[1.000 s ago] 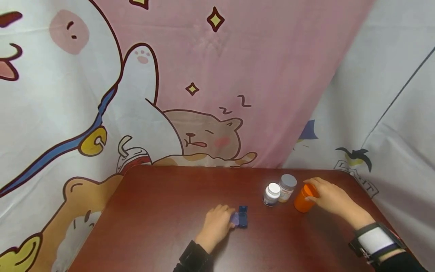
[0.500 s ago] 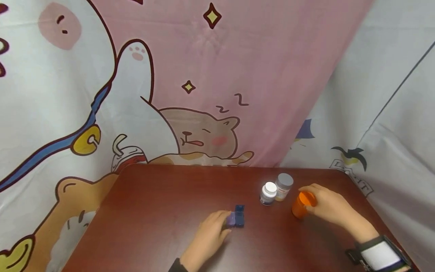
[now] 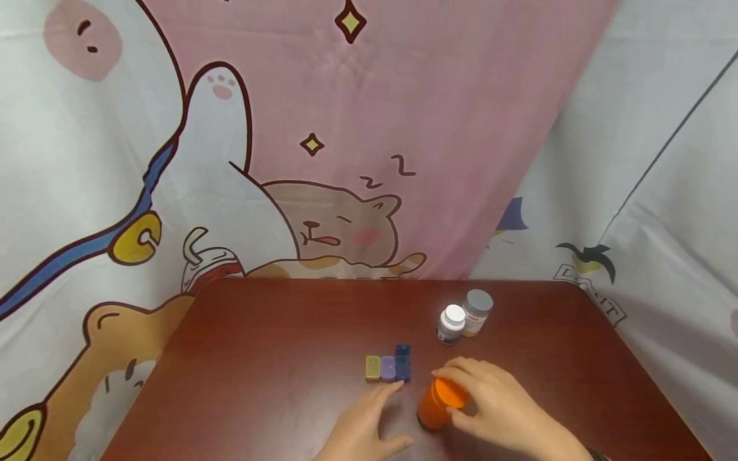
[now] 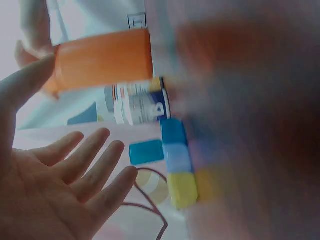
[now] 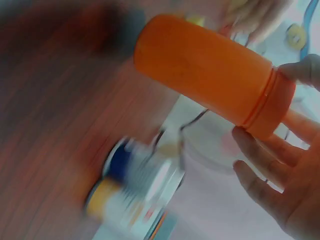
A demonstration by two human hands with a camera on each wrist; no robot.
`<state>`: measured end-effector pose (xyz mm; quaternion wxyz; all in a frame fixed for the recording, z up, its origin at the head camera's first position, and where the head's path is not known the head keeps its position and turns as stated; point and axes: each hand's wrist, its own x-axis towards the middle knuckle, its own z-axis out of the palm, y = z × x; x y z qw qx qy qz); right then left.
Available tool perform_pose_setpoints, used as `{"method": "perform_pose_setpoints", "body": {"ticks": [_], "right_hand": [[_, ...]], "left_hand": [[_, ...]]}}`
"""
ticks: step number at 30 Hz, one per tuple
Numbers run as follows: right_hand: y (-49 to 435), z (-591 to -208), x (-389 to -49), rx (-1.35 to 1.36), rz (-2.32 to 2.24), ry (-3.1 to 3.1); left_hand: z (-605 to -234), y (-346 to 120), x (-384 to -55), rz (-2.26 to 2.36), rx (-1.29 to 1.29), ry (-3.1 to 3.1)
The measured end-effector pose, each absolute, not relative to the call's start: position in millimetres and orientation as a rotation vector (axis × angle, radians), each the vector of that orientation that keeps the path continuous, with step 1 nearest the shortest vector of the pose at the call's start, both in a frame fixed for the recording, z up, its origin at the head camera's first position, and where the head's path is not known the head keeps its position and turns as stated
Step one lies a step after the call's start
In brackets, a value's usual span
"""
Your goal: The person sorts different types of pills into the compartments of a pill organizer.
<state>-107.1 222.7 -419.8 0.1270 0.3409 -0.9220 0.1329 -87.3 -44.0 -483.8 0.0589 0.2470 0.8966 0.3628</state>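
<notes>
An orange pill bottle (image 3: pixel 434 406) is gripped near its orange cap (image 5: pixel 272 110) by my right hand (image 3: pixel 498 406), thumb on one side and fingers on the other. My left hand (image 3: pixel 363 426) is spread just left of the bottle, palm toward it, with nothing in it; the left wrist view shows its fingers (image 4: pixel 95 165) apart from the bottle. Beyond the left fingertips lies a small pill organizer (image 3: pixel 387 369) with yellow, purple and dark blue compartments. The dark blue compartment's lid (image 3: pixel 402 351) is raised; the other two lids look closed.
A white-capped bottle (image 3: pixel 451 324) and a grey-capped bottle (image 3: pixel 476 314) stand side by side toward the back right of the brown table (image 3: pixel 277 358). A printed cloth (image 3: pixel 403 96) hangs behind the table's far edge.
My right hand has brought the orange pill bottle left and nearer to me. My left hand has left the pill organizer, moved toward me and spread, uncovering the yellow compartment.
</notes>
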Motion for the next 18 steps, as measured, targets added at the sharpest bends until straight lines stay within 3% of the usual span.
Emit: {"method": "perform_pose_setpoints", "body": {"ticks": [10, 18], "right_hand": [[178, -437, -79, 1.254, 0.466, -2.640], [170, -452, -66, 1.192, 0.427, -2.616]], "left_hand": [[-492, -50, -86, 1.301, 0.591, 2.300], [-498, -49, -86, 1.198, 0.800, 2.411]]}}
